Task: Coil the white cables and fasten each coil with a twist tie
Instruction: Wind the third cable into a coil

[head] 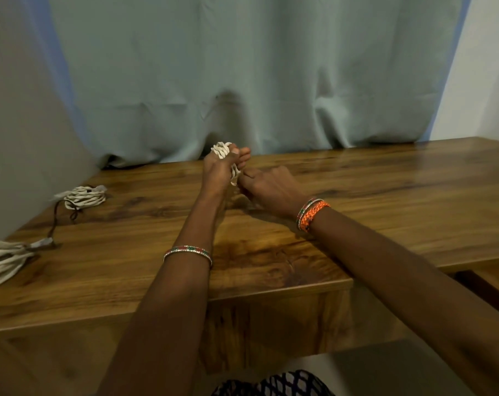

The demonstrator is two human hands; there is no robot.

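L hand raised above the tabletop near its far edge, fingers curled tight round a coiled white cable. R hand just beside it, fingers bent in at the coil's lower end; what they pinch can't be told. Second cable coil w/ dark twist tie lies toward far-left corner. Third cable bundle at left edge, partly out of view.

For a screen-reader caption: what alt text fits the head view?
A person's left hand grips a white cable coil above a wooden table while the right hand works at its lower end. Another coil and a loose cable bundle lie at left.
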